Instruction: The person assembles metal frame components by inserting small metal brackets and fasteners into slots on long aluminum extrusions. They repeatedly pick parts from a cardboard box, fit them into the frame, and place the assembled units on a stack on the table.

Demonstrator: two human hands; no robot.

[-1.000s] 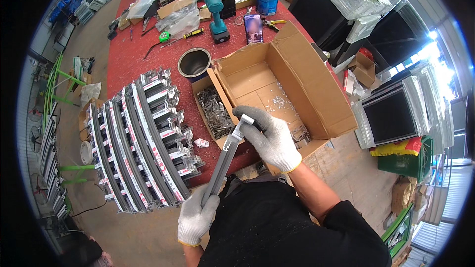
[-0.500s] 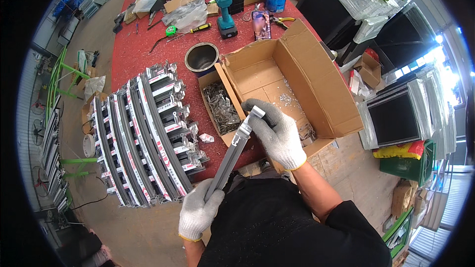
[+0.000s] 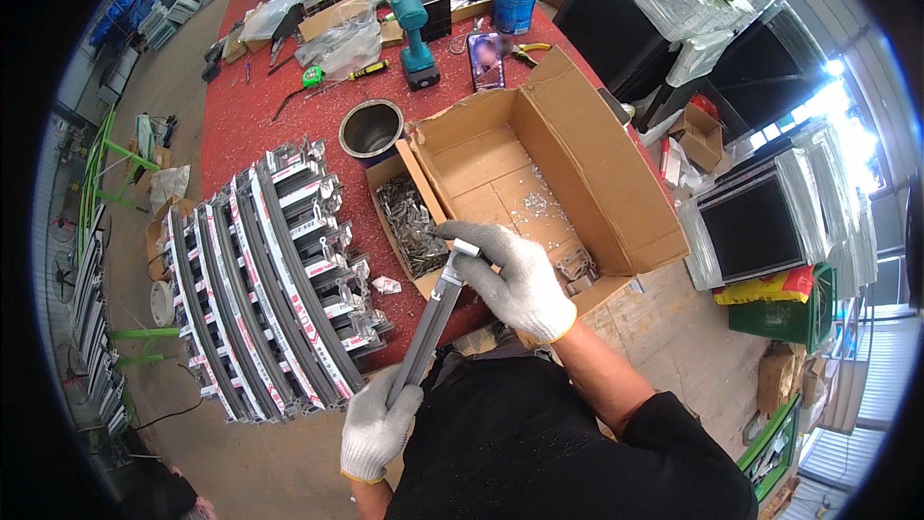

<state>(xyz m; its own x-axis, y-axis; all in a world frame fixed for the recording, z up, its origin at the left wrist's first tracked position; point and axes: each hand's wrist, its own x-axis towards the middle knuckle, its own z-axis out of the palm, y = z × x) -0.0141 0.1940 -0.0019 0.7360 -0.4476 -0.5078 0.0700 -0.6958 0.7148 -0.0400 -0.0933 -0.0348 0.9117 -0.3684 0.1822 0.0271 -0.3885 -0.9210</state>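
Note:
A grey metal profile slants upward in front of my body, with both gloved hands on it. My left hand is closed round its lower end. At the upper end sits a small silver fitting, which the thumb and fingers of my right hand grip. The fingertips behind that end are partly hidden. Just beyond lies a narrow cardboard tray of small metal clips. To the left, stacked grey profiles with white-and-red tape lie crosswise on the red table.
An open cardboard box with scattered metal bits stands right of the tray. Behind are a dark metal bowl, a teal cordless drill, a phone, a blue can and a screwdriver. Wrapped panels stand at the right.
The view has shifted, so the table things sit further left. Both hands keep their hold on the profile; the right hand and upper end appear lower and further left.

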